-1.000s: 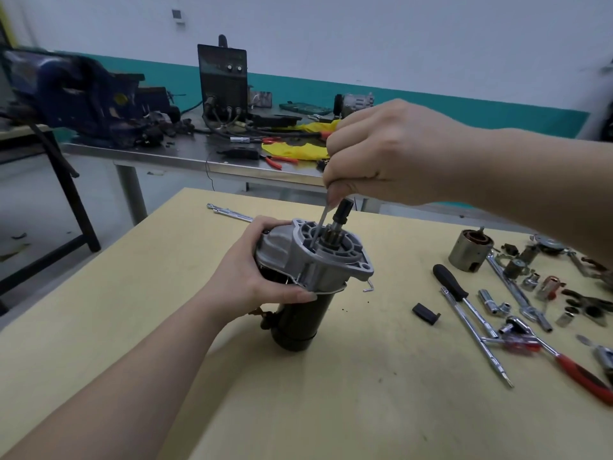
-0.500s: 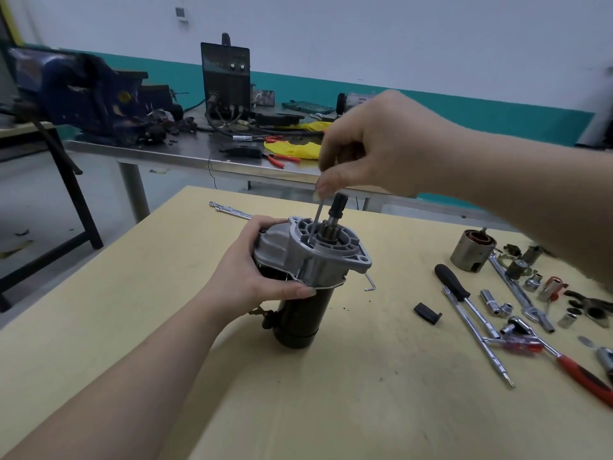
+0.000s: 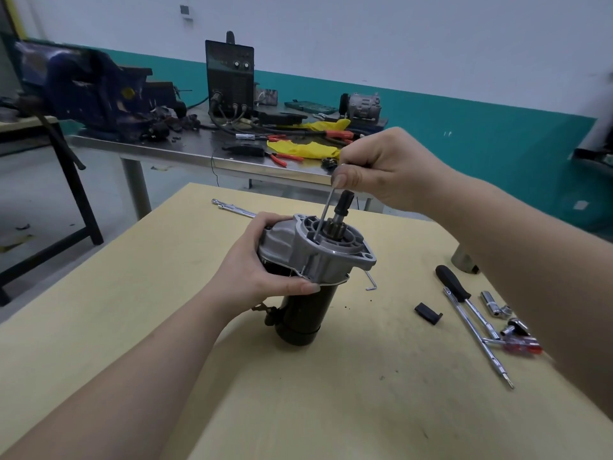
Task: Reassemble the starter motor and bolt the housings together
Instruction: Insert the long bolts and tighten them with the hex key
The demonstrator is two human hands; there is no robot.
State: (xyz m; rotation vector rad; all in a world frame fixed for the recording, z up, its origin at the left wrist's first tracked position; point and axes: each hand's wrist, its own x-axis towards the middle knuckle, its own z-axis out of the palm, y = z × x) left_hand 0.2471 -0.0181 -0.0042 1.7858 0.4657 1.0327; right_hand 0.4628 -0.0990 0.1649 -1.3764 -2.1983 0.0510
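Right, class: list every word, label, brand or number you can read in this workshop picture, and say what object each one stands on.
None can be read.
Black machine on the far bench: marks by its knobs, too small to read.
Blue vise: a yellow spot, too blurred to read.
Starter motor, held by the left hand: no lettering shows.
Rod pinched by the right hand: no markings.

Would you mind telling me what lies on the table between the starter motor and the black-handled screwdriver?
In the head view, a small hex key lies beside the starter motor; otherwise bare table up to the screwdriver.
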